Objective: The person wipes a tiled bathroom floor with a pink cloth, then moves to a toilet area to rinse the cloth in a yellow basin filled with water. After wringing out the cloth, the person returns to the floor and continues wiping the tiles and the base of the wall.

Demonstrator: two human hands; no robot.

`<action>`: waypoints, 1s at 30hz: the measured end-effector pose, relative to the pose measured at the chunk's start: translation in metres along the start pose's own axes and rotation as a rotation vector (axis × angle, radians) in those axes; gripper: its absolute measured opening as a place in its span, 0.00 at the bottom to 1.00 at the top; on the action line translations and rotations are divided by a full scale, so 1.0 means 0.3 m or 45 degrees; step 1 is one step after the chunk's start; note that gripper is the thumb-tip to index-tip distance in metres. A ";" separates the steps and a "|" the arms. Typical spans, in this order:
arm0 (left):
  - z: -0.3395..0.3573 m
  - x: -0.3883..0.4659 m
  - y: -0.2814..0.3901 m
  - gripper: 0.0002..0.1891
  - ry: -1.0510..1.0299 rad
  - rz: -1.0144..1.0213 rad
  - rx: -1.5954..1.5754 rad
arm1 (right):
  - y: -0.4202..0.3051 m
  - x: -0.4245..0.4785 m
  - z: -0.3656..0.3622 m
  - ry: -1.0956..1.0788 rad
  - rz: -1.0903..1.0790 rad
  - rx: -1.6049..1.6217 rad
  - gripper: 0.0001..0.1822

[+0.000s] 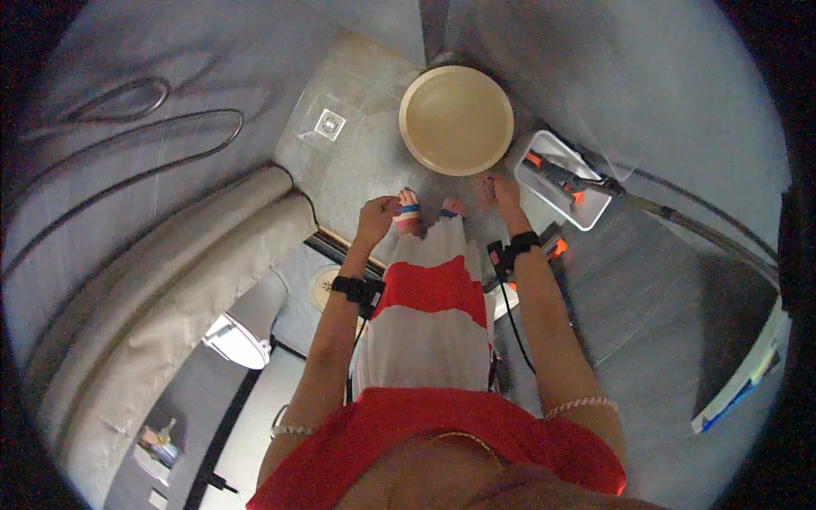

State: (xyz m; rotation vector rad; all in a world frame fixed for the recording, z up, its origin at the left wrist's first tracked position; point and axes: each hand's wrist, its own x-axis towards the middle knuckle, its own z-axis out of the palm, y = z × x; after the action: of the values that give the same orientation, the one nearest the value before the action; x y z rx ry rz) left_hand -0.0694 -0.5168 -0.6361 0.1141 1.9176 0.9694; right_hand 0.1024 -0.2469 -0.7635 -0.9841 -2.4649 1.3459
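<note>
Both my hands hang low in front of my legs, above a grey floor. My left hand is loosely curled near my sandalled foot, and no object shows in it. My right hand is just below the near rim of a round beige basin-like vessel. Its fingers are blurred, so contact with the rim is unclear. The vessel stands in the far corner. To the right of my right hand is a white-rimmed bin with black and orange items in it. Dark straps circle both my wrists.
A square floor drain lies left of the vessel. A flexible hose loops along the left wall. A beige curtain-like sheet borders the left side. A dark pole slants over the bin. A white bathroom fixture is at lower left.
</note>
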 end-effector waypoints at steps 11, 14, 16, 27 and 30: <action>0.048 0.324 -0.268 0.13 0.210 -0.211 -0.401 | 0.088 0.232 0.230 -0.017 0.654 0.674 0.17; 0.067 0.421 -0.257 0.13 0.163 -0.227 -0.469 | 0.422 0.237 0.326 0.123 0.959 0.037 0.21; 0.084 0.475 -0.250 0.16 0.074 -0.287 -0.412 | 0.609 0.230 0.350 -0.035 1.348 -0.586 0.23; 0.098 0.893 -0.292 0.36 0.233 -0.196 -0.063 | 0.850 0.218 0.348 0.103 0.906 0.667 0.23; 0.113 0.920 -0.266 0.32 0.116 -0.127 -0.188 | 0.795 0.265 0.369 0.255 0.990 1.106 0.22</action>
State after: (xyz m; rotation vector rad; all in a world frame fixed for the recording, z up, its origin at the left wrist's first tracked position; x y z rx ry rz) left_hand -0.1689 -0.4276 -0.8926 -0.1126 1.9077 1.0605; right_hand 0.1052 -0.1842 -1.0309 -1.7121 -1.0892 2.0831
